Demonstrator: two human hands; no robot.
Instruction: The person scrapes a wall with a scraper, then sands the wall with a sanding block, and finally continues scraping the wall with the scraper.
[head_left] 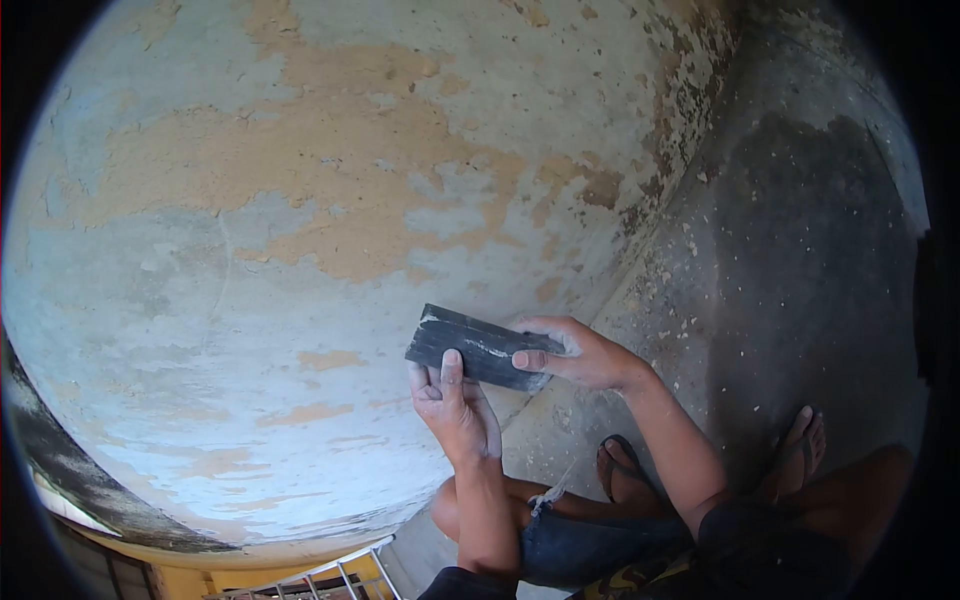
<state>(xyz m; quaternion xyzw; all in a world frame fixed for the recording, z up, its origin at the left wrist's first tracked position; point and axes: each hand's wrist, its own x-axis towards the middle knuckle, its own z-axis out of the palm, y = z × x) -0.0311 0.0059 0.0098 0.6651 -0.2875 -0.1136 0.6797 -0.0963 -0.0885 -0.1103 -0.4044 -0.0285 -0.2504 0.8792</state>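
A dark grey, flat rectangular sanding block [480, 345] is held level between my two hands, its face streaked with white dust. My left hand [460, 408] grips its lower left edge, thumb on the front and fingers behind. At the other end, my right hand [588, 356] is closed on the block, with the thumb across its front face. White dust coats the fingers of both hands. Just beyond the block is a wall [330, 210] with peeling pale paint and tan patches.
The concrete floor [670, 270] runs along the wall's base, scattered with paint flakes and darkened by a large patch. My sandalled feet [625, 470] and bent knees are below. A metal ladder [350, 578] lies at the bottom, near a yellow surface [180, 582].
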